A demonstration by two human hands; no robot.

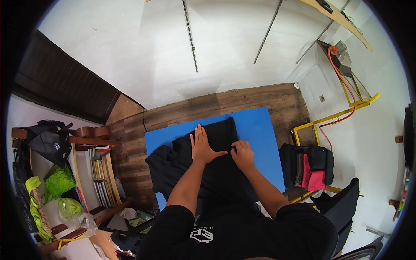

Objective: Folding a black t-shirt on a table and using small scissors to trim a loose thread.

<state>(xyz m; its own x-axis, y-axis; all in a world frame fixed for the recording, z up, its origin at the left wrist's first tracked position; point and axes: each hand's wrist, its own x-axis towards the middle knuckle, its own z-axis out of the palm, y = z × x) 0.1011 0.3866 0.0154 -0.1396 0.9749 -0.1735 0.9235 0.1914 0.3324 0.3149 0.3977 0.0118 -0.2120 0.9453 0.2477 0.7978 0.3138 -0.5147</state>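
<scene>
A black garment (167,171) lies spread over a blue board (264,138), its right part folded along a straight edge. My left hand (203,147) rests flat on the fabric, fingers stretched out and thumb pointing right. Just to its right, my right hand (242,154) has its fingers curled in a pinch on the garment's right edge, near the tip of my left thumb.
At left, a wooden shelf (93,133) holds a black bag (47,143), green items (58,182) and stacked boards. At right stands a yellow metal frame (329,119) with orange hose, near folded black and pink fabrics (316,177). A white wall (229,52) is beyond.
</scene>
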